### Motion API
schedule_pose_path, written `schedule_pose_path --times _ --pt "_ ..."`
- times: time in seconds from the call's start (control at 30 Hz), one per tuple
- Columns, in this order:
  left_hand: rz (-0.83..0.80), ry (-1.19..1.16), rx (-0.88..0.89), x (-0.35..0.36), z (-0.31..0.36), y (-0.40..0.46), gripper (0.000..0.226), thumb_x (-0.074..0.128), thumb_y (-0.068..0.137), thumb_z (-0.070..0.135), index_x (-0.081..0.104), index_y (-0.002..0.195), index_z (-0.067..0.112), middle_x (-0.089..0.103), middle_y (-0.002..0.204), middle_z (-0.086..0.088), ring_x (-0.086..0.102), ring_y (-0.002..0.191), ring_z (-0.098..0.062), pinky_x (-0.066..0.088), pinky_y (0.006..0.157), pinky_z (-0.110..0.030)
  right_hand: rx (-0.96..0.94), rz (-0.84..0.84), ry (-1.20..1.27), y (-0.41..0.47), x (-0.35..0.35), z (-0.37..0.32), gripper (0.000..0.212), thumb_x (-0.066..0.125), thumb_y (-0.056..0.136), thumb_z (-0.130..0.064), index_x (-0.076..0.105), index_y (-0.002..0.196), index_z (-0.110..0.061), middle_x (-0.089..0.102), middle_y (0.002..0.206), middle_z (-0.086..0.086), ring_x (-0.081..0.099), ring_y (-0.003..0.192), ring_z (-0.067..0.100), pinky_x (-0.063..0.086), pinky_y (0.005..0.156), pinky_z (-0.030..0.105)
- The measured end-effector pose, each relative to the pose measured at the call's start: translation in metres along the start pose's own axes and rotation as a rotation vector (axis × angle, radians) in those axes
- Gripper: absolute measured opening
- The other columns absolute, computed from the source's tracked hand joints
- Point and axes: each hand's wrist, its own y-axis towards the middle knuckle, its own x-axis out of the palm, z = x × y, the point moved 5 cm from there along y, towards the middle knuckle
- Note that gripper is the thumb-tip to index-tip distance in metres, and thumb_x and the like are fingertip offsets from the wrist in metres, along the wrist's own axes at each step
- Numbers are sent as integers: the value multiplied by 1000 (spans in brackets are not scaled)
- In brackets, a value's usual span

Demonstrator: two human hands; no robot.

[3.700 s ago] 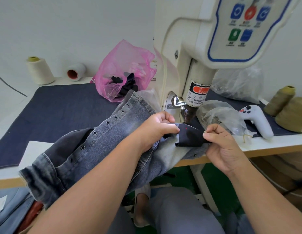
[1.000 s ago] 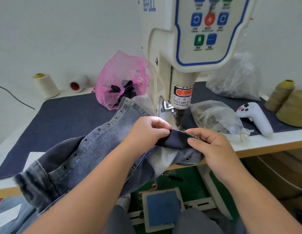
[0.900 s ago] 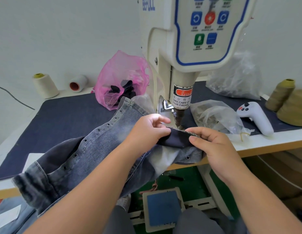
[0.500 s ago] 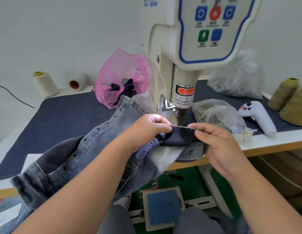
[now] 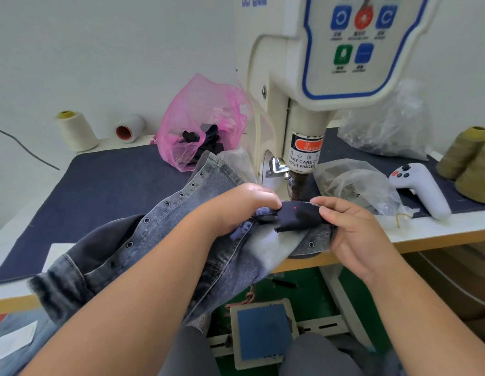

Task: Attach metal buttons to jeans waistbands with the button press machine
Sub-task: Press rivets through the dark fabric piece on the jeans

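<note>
Faded grey jeans (image 5: 165,240) with a row of metal eyelets lie over the table's front edge. Their dark waistband end (image 5: 296,217) sits just in front of the press punch (image 5: 296,187) of the cream button press machine (image 5: 311,104), and a red laser dot shines on the dark cloth. My left hand (image 5: 241,207) pinches the waistband's left side. My right hand (image 5: 352,229) pinches its right side, thumb on top. The lower die is hidden under the fabric.
A dark denim mat (image 5: 108,196) covers the table. A pink bag (image 5: 203,123) of dark scraps, clear plastic bags (image 5: 355,183), a white handheld controller (image 5: 423,188), thread cones (image 5: 76,130) and olive cones (image 5: 469,161) stand around. A blue foot pedal (image 5: 263,335) sits below.
The waistband end has been turned flatter under the punch, so the red laser dot now falls on the dark cloth. Both hands keep their pinch and have shifted only slightly.
</note>
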Motion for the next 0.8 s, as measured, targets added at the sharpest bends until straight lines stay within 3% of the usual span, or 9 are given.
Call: schedule_pose_path --times 0.07,0.2,0.37,0.8 --pt "3 -18 13 0 -3 0 26 66 62 36 49 60 18 36 70 -11 25 74 -30 16 67 -44 -2 -18 8 -1 -1 1 18 56 81 -2 69 92 -7 74 85 7 69 78 16 59 69 27" --pt "7 -32 86 -2 -14 2 15 64 74 30 66 61 23 62 69 4 58 68 -11 41 73 -26 -1 -36 28 1 -3 3 21 58 73 -5 67 93 -3 74 84 8 70 77 16 59 70 26" --pt "28 -83 115 -1 -17 3 18 63 75 27 69 59 27 65 68 11 61 66 -2 46 62 -9 14 -50 59 3 -3 4 20 58 74 -4 76 78 -10 75 84 9 71 77 16 60 70 27" --pt "-2 -214 139 1 -19 2 36 58 92 6 69 61 21 65 66 2 61 62 -8 49 60 -15 78 -95 99 6 -4 4 25 57 75 -5 80 73 -15 76 84 9 73 78 17 60 68 28"
